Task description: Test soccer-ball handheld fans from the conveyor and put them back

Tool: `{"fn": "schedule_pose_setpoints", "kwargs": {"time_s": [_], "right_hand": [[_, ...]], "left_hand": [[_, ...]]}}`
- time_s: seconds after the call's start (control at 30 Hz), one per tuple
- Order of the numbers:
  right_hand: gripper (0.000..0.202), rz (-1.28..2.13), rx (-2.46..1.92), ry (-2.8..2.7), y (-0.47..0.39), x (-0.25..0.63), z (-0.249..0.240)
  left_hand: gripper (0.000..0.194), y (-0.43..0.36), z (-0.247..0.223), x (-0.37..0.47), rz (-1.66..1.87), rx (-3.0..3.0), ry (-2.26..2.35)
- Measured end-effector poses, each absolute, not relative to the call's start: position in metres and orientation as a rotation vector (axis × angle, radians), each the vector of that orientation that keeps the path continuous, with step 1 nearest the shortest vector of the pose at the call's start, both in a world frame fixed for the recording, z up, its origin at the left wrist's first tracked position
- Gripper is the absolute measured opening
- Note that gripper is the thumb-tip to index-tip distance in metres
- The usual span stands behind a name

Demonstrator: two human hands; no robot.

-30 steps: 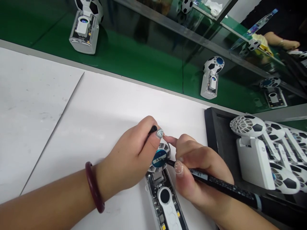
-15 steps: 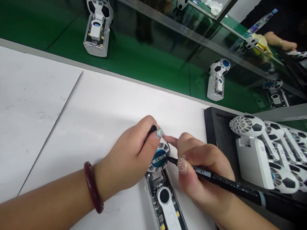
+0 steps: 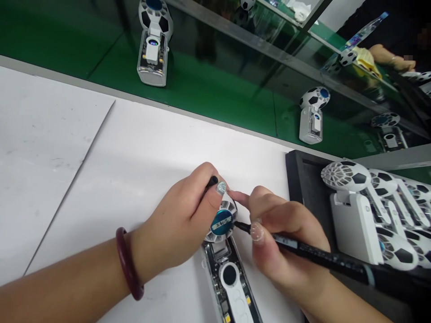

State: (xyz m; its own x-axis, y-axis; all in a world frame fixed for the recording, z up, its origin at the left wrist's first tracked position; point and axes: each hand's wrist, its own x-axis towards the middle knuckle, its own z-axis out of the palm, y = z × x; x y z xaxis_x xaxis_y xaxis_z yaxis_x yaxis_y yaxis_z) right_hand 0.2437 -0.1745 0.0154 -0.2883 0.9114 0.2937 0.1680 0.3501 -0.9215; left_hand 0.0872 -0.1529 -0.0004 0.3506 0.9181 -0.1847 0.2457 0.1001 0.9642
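Note:
On the white tabletop lies a handheld fan (image 3: pixel 232 287) with a clear body, a white button strip and a blue round centre on its head. My left hand (image 3: pixel 183 211) is closed around the fan's head, covering its left side. A small black cap (image 3: pixel 211 181) pokes out between that hand's thumb and index finger. Pinched in my right hand (image 3: pixel 286 233) is a black marker pen (image 3: pixel 303 247). Its tip is at the right edge of the blue centre, and whether it touches I cannot tell. My right little finger reaches toward the left thumb.
A black tray (image 3: pixel 296 179) at the right holds several football-patterned fans (image 3: pixel 357 224). Beyond the table edge, a green belt (image 3: pixel 215 94) carries a fan at left (image 3: pixel 153 56) and another at right (image 3: pixel 311 121). Another person's arm (image 3: pixel 384 56) shows at top right.
The fans on the green belt have shifted to the right. My hands, the pen and the held fan have barely moved; the pen tip sits slightly lower on the blue centre's edge.

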Motion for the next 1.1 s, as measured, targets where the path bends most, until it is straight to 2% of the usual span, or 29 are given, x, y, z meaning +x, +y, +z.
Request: {"fn": "schedule_pose_setpoints", "kwargs": {"time_s": [0.17,0.33,0.67,0.97,1.1], "right_hand": [[0.007,1.153,-0.918,-1.388,-0.175,0.251,0.013],[0.004,1.085,-0.913,-1.304,-0.176,0.255,0.018],[0.014,1.022,-0.873,-1.436,-0.188,0.250,0.039],[0.012,0.938,-0.878,-1.677,-0.193,0.246,0.046],[0.013,0.872,-0.808,-1.835,-0.202,0.242,0.059]], "left_hand": [[0.020,-0.153,0.002,0.082,0.684,1.438,1.090],[0.012,-0.156,0.014,0.079,0.841,1.967,1.130],[0.013,-0.176,0.043,0.082,0.907,2.291,1.097],[0.019,-0.183,0.058,0.079,0.888,2.657,1.057],[0.020,-0.189,0.063,0.080,0.701,2.552,0.942]]}}
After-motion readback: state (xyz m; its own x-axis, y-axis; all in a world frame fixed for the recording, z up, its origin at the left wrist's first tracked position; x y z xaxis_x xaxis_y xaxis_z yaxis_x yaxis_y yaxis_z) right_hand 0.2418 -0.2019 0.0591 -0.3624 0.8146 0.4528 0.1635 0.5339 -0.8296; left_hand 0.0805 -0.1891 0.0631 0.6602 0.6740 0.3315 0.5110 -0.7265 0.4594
